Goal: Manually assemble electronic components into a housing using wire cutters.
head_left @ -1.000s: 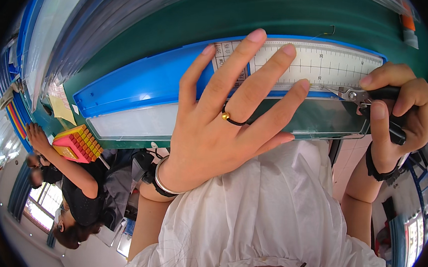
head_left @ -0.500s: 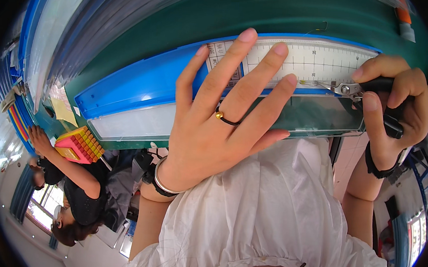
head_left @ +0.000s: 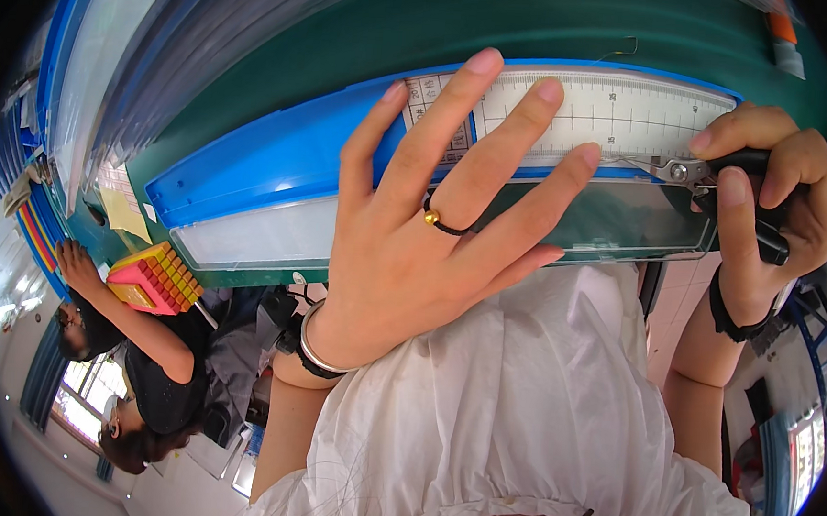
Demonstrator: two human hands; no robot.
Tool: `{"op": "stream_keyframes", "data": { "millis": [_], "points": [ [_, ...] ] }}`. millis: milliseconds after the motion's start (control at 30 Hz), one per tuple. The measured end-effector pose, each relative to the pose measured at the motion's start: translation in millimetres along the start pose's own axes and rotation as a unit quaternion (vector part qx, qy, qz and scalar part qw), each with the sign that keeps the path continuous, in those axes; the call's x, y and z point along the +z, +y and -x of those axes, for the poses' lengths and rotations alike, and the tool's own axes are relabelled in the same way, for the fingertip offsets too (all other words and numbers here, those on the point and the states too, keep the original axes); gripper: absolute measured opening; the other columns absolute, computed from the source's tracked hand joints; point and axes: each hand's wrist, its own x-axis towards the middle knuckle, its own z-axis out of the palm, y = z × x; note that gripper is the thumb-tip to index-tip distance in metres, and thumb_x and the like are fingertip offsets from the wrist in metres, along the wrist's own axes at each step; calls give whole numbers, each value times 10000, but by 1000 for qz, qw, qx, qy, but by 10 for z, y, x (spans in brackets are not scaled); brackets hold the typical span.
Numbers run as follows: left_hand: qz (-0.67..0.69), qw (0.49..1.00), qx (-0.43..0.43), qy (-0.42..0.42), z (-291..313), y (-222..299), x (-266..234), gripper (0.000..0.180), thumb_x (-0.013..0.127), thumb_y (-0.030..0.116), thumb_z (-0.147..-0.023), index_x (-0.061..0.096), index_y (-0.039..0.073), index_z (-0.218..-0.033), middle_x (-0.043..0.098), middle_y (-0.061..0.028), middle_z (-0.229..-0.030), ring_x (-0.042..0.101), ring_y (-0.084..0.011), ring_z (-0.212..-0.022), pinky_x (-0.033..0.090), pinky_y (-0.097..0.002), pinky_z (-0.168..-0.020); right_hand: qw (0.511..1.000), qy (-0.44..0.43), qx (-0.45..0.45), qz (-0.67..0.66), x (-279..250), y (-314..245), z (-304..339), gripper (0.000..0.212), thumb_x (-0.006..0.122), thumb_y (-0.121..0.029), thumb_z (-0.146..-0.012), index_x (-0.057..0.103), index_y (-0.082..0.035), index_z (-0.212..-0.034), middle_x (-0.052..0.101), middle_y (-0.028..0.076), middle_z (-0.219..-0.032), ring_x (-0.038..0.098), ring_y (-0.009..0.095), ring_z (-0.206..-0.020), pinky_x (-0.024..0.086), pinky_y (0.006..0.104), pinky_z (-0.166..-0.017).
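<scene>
My left hand (head_left: pixel 434 245) lies spread across a shallow blue box (head_left: pixel 272 157) and the white ruler (head_left: pixel 587 107) in it, a ring on one finger. Its index fingertip presses at the ruler's near edge, just left of the pliers' tips. Pliers (head_left: pixel 685 172) with black handles are gripped in my right hand (head_left: pixel 772 211), their metal jaws pointing left along that edge. A thin wire seems to run between the jaws and the fingertip, but whether the jaws clasp it I cannot tell. A paper label (head_left: pixel 431 106) shows partly between my left fingers.
A bent thin wire (head_left: pixel 628 49) lies on the green table (head_left: pixel 507 20) beyond the box. An orange-capped tube (head_left: pixel 783 44) is at the far right. Clear plastic sheets (head_left: pixel 198 42) fill the far left. A person (head_left: pixel 161 365) works beside a yellow-and-pink block (head_left: pixel 158 278) at the left.
The left index fingertip has slid right, toward the pliers, covering the small yellowish piece seen earlier. The pliers and right hand have shifted slightly right.
</scene>
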Motion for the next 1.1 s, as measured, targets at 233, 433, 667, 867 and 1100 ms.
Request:
{"op": "stream_keyframes", "data": {
  "millis": [233, 433, 667, 867, 1100],
  "points": [
    [8, 1000, 1, 12, -3, -3, 18, 533, 657, 521, -809, 704, 284, -1284, 539, -50, -1475, 450, -357, -1382, 338, -513, -1111, 1000, 5, 23, -10, -4, -1, 9, 222, 579, 57, -888, 409, -86, -881, 682, 228, -990, 582, 171, -848, 471, 268, -789],
    [11, 1000, -3, 3, -11, 0, -4, 514, 674, 493, -810, 706, 281, -1277, 543, -55, -1471, 452, -355, -1383, 341, -508, -1110, 1000, -15, -9, 17, -5, 4, -14, 224, 576, 68, -882, 409, -82, -889, 681, 235, -994, 592, 180, -849, 478, 282, -810],
    [29, 999, -2, 17, 3, -3, 3, 500, 726, 444, -775, 729, 202, -1212, 585, -89, -1431, 467, -371, -1377, 353, -518, -1118, 1000, -9, -6, -3, 14, 13, -13, 232, 599, 43, -879, 403, -81, -889, 677, 230, -997, 583, 166, -847, 469, 269, -816],
    [42, 999, 5, 23, 5, -24, 16, 501, 752, 416, -752, 734, 185, -1196, 589, -102, -1426, 470, -383, -1377, 347, -522, -1127, 1000, -3, -3, 5, 10, 13, -8, 233, 601, 36, -873, 400, -82, -889, 675, 229, -1001, 577, 156, -845, 463, 259, -805],
    [43, 999, 2, 24, -5, -17, -5, 481, 739, 426, -779, 734, 186, -1196, 589, -97, -1428, 468, -382, -1378, 338, -531, -1135, 1000, -6, -5, -6, 13, 15, -14, 229, 601, 40, -872, 407, -81, -889, 677, 232, -1000, 580, 175, -853, 467, 274, -798]
  ]
}}
